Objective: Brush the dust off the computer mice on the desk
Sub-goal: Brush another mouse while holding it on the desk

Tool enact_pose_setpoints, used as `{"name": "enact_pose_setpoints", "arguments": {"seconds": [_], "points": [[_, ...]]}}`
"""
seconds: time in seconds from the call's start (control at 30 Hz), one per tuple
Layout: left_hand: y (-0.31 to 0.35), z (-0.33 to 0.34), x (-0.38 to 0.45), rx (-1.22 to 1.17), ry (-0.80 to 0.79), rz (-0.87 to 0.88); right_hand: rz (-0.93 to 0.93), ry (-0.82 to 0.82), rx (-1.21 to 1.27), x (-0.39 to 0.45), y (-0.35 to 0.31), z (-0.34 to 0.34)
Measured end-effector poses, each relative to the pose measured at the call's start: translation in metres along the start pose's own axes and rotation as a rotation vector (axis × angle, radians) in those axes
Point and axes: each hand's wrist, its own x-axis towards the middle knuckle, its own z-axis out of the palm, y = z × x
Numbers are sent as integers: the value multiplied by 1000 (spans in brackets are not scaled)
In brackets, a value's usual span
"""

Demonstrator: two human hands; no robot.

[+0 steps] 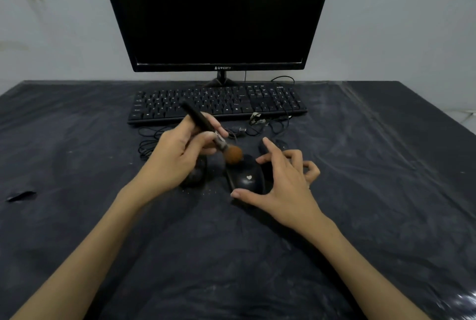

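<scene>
Desk (77,216) layout, back to front
Monitor (219,10) at rear, keyboard (231,103) before it, cables (154,139) before keyboard; three mice nearer: left mouse (197,174) under left hand (172,162), middle mouse (247,175) beside right hand (288,186), third mouse (277,146) behind

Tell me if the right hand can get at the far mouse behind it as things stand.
Probably yes. The right hand is open by the heart mouse, holding nothing, and the far mouse lies just beyond its fingers with only loose cable nearby.
</scene>
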Motion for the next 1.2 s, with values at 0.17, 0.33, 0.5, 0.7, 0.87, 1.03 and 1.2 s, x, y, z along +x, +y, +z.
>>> {"name": "enact_pose_setpoints", "arguments": {"seconds": [0.17, 0.33, 0.5, 0.7, 0.87, 1.03, 1.2], "points": [[-5, 1, 1, 174, -123, -48, 9, 1, 16, -1, 0, 0], [-4, -1, -1, 4, -22, -29, 19, 9, 34, -1, -2, -1], [-11, 6, 0, 237, -95, 14, 1, 26, 52, -2, -2, -1], [-2, -12, 4, 13, 147, -46, -36, 54, 68, -1, 0, -1], [13, -28, 0, -101, 149, -105, -48, 242, 222, 2, -6, 1], [15, -23, -8, 98, -66, -110, -85, 12, 844, 13, -38, -11], [21, -22, -5, 205, -104, -94, -42, -118, 996, 33, -61, -9]]}}
